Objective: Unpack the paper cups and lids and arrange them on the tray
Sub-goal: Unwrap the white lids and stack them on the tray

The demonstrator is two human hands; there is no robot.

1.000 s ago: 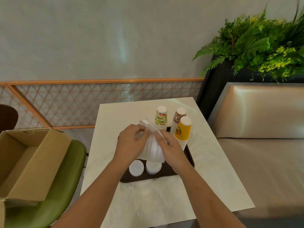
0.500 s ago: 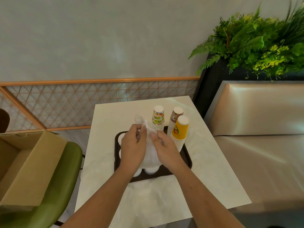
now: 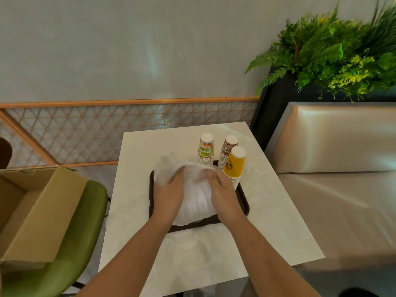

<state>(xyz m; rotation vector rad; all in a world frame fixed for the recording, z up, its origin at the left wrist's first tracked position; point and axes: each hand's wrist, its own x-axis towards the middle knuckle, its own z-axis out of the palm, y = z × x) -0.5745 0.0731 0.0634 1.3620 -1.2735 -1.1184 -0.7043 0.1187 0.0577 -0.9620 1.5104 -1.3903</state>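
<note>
A left hand point(image 3: 169, 194) and right hand point(image 3: 225, 195), fingers curled tight on a white plastic bag point(image 3: 197, 198) over the middle of a dark tray point(image 3: 244, 204). Three stacks of paper cups point(image 3: 234, 163) stand at its one o'clock corner.

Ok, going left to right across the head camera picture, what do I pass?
From the left: cardboard box → green chair → left hand → white plastic bag → right hand → cushioned bench.
</note>
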